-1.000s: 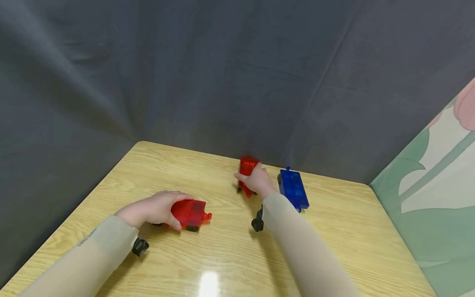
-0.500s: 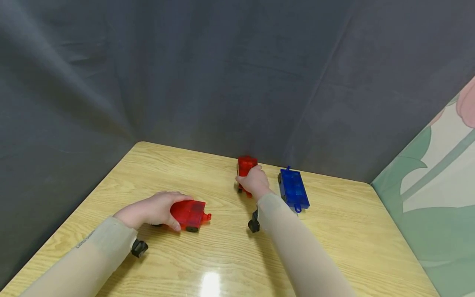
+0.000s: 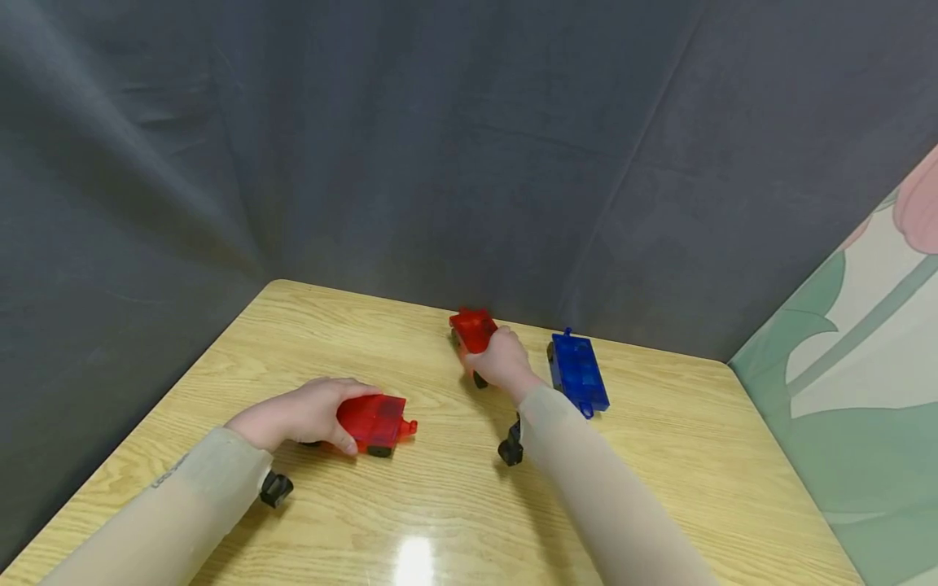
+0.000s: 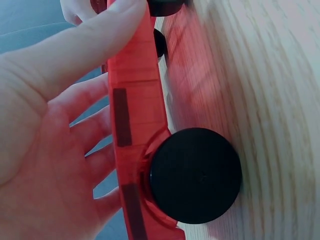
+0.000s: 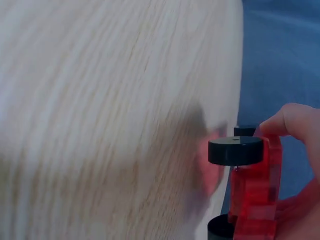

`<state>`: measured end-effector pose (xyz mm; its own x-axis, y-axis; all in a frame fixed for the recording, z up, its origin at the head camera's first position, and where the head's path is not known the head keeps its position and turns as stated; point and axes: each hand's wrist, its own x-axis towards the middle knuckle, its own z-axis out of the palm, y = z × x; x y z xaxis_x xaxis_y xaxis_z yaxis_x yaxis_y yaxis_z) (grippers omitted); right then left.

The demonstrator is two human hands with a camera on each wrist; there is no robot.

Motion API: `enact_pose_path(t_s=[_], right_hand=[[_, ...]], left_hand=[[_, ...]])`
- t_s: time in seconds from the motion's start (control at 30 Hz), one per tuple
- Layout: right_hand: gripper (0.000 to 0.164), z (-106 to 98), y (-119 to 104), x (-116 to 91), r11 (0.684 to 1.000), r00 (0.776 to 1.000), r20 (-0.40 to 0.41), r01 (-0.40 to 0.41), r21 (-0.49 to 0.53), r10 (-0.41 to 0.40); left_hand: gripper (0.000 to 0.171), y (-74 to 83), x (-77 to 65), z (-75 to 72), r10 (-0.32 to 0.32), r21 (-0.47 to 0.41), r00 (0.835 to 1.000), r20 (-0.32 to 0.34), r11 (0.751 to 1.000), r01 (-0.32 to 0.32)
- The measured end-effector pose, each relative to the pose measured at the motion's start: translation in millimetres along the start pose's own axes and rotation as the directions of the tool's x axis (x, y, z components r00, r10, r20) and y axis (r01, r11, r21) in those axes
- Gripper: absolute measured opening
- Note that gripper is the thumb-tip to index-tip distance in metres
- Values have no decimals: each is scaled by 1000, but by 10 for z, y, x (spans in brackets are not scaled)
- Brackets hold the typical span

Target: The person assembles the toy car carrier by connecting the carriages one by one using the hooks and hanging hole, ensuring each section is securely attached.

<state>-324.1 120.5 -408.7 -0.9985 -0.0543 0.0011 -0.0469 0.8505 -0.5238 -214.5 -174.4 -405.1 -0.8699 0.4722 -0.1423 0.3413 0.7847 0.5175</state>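
Observation:
A translucent red toy wagon (image 3: 377, 417) with black wheels and a small hitch stands at the left of the table. My left hand (image 3: 311, 412) holds it from the left, thumb over its near side; in the left wrist view, a black wheel (image 4: 196, 175) shows beside its red side wall. Further back, my right hand (image 3: 504, 360) grips a second red toy wagon (image 3: 472, 329) by its right side, near the table's far edge. In the right wrist view this wagon (image 5: 256, 192) appears side-on, with a fingertip at its far end and the palm partly out of frame.
To the right of my right hand stands a blue toy wagon (image 3: 579, 370), hitch ends pointing away and toward me. The wooden table (image 3: 454, 496) ends at a dark curtain (image 3: 440, 163) behind. A flower-patterned surface (image 3: 865, 391) lies beyond the right edge.
My right hand has closed around the second red wagon, and its far end has swung to the left. The left hand and its wagon stay put.

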Motion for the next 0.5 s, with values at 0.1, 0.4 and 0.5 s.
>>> enact_pose_path(t_s=[0.1, 0.4, 0.5], right_hand=[[63, -39, -10, -63, 999, 999, 13, 35, 21, -35], [67, -115, -26, -295, 995, 991, 92, 94, 43, -97], [68, -173, -5, -389, 991, 986, 102, 130, 31, -132]], left_hand=[[87, 5, -4, -2, 10, 3, 1000, -2, 1000, -10], [88, 17, -19, -9, 12, -2, 1000, -12, 1000, -12], [88, 18, -14, -4, 11, -1, 1000, -10, 1000, -12]])
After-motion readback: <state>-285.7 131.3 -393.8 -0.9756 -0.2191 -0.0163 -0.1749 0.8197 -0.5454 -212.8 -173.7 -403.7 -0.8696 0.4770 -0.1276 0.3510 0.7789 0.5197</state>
